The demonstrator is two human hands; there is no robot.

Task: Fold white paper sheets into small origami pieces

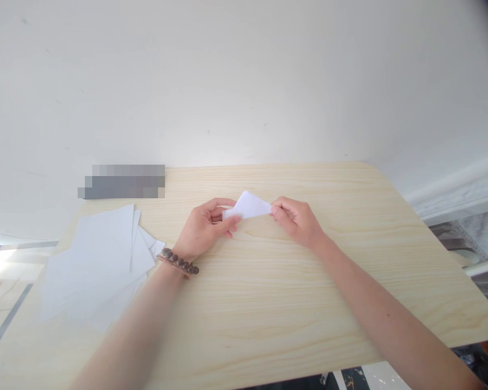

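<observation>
A small folded piece of white paper (249, 206) is held between both hands over the middle of the wooden table. Its upper edge rises to a blunt peak, and it narrows to the right. My left hand (205, 225) grips the left end, thumb in front and fingers behind. On that wrist sits a bracelet of dark beads (179, 261). At the right tip, my right hand (296, 219) pinches the paper between thumb and curled fingers. Whether the paper touches the table I cannot tell.
Loose white sheets (101, 254) lie in an overlapping pile on the left of the table (244, 319). Behind them, at the back left, is a pixelated grey object (124, 182). A white wall (244, 81) stands along the table's far edge.
</observation>
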